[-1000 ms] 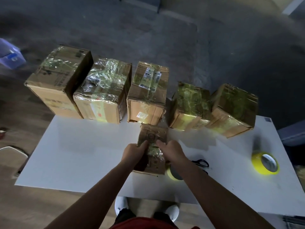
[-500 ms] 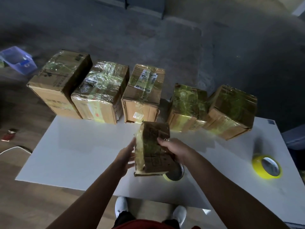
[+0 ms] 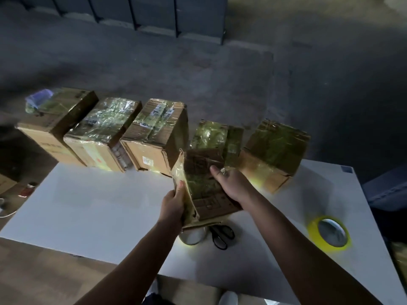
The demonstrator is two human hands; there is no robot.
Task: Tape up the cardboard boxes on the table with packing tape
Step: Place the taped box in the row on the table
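Most of the job looks done. The row of five boxes across the middle of the frame, along the far edge of the table, all carry glossy, crinkled tape over their tops, greenish-yellow where light catches it. The small box is at centre frame, lifted off the table and tilted. It already has tape on its upper face and down its left side. Its underside is hidden, so I cannot tell whether every seam is closed. My guess is that it is being turned for a last strip or a check.

The left hand clasps the box's left side, thumb up along the taped edge. The right hand holds the right side with its thumb pressed on the top face; its fingers are out of sight behind.

The cardboard is brown and printed, soft and dented at the corners. The table is smooth and white. A yellow roll lies at lower right. A second roll and black-handled scissors sit just below the held box.
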